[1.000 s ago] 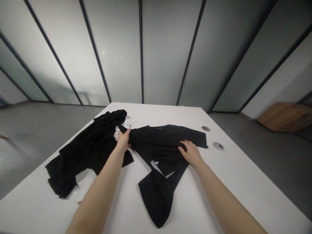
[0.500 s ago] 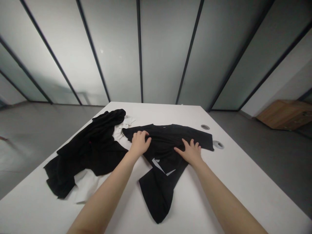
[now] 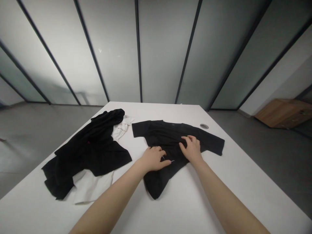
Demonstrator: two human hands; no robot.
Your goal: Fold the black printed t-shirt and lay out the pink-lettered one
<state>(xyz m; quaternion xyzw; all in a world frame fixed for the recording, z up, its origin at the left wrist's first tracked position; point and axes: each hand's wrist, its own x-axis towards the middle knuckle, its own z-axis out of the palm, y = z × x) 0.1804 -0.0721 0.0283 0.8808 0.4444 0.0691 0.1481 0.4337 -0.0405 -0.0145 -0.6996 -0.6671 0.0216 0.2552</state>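
A black short-sleeved T-shirt [image 3: 170,135] lies on the white table, its collar toward the far side and both sleeves stretched outward. Its lower part is bunched and comes to a point near me. My left hand [image 3: 154,158] rests on the lower left of the shirt, fingers spread, covering most of the grey print. On the right side of the chest lies my right hand [image 3: 191,149], its fingers bent but apart on the cloth. No cloth shows pinched in either hand.
A heap of black clothing [image 3: 90,149] lies along the left side of the table [image 3: 195,201], with white cloth [image 3: 91,187] under it. A round grommet [image 3: 204,126] sits near the right edge. Frosted glass panels stand behind; a wooden cabinet [image 3: 280,112] is at right.
The shirt has shifted right and its left sleeve is now spread out. My left hand has come down from the shoulder area to the print. My right hand moved slightly up.
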